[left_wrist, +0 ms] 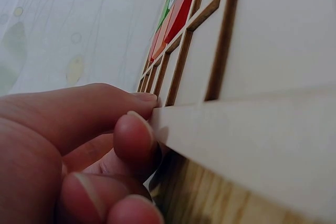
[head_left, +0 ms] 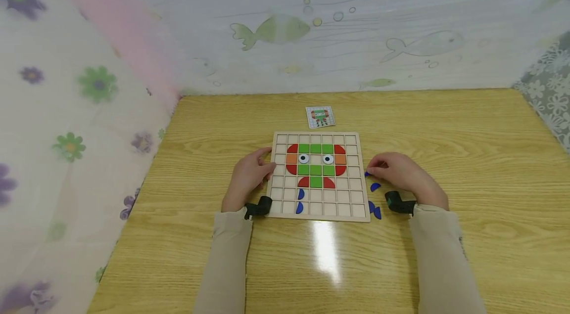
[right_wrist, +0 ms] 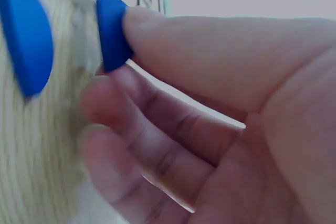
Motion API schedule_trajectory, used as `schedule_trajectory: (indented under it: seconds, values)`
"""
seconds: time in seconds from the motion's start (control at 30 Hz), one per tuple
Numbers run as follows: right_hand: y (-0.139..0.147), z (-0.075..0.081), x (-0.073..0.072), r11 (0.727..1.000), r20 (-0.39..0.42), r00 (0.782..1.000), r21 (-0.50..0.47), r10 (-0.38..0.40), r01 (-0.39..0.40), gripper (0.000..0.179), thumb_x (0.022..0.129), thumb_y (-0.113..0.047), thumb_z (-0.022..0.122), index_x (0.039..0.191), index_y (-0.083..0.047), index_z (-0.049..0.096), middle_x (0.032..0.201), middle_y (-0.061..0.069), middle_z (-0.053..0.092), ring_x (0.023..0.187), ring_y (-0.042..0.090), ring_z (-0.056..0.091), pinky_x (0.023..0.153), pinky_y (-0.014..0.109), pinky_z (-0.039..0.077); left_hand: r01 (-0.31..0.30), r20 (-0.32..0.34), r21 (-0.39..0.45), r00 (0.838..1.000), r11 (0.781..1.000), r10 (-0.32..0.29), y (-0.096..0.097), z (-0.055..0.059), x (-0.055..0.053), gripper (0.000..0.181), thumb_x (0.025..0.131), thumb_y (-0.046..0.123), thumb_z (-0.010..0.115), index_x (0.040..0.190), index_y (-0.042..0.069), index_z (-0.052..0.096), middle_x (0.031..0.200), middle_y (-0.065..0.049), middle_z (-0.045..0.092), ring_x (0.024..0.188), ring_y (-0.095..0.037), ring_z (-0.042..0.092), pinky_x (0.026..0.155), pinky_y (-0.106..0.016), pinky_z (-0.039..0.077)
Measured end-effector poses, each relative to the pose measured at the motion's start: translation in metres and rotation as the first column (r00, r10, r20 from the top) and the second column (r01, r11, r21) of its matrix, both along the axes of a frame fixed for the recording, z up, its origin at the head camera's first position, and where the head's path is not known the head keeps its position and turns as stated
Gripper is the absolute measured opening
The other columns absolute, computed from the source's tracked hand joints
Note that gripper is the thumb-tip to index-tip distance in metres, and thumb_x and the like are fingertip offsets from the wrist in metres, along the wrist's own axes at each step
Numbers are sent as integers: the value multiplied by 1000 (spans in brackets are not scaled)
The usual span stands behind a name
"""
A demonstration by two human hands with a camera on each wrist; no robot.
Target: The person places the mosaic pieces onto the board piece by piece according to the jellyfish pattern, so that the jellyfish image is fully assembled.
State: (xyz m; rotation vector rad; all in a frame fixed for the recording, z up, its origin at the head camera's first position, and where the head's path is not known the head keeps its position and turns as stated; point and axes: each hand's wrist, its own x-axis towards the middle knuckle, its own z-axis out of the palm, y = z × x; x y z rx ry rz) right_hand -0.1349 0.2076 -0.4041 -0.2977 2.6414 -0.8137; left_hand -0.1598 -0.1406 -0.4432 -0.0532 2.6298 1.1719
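Observation:
A wooden grid board lies on the table, bearing green squares, red quarter-rounds, orange squares and two eye pieces. Two blue half-circle pieces sit one below the other in its lower cells. My left hand holds the board's left edge, thumb on top and fingertips against the side. Right of the board, my right hand pinches a blue half-circle piece between thumb and fingers. Another blue half-circle lies close to this hand.
Two more blue pieces lie by the board's lower right edge. A small picture card with a coloured grid figure rests beyond the board. Patterned cloth hangs at the table's back and left side.

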Motion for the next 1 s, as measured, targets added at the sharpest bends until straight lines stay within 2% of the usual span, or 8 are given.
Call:
schedule_trajectory:
  seconds: [0.17,0.37,0.57,0.83,1.0]
  values:
    - [-15,7,0,1000,-21,999,-11,-28,28,19,88,-26,55,98,-11,63,88,3,60,77,18,51,71,34,42,5,-1,1,1000,1000,-5,-1,1,1,46,84,31,57,129,28,46,62,-2,59,40,-20,50,40,-31,41]
    - [-36,9,-1,998,-31,998,-42,46,-48,23,89,-13,48,105,-13,64,91,5,57,76,19,51,65,31,43,0,4,5,1000,1000,0,-2,1,1,47,84,32,57,129,28,46,62,-2,59,40,-20,50,40,-31,41]
    - [-53,6,0,995,-88,991,-7,99,-100,20,87,-10,49,91,-14,67,95,3,58,82,20,47,71,32,38,10,4,-7,1000,1000,-10,-2,1,1,47,84,31,57,130,28,45,61,-1,59,41,-21,51,41,-30,40]
    - [-65,6,1,996,-203,975,-3,91,-94,14,87,-14,56,92,-15,69,90,-1,60,80,18,48,73,32,41,13,6,-28,1000,1000,-13,-1,0,0,48,84,30,57,131,27,44,61,-1,59,41,-20,51,41,-30,40]
    - [-69,7,3,992,-200,973,-42,112,-122,15,85,-15,60,97,-13,68,96,-2,62,83,16,51,78,34,43,8,6,-19,1000,1000,-8,0,0,0,48,84,31,57,131,28,45,60,-1,59,41,-20,51,40,-30,39]
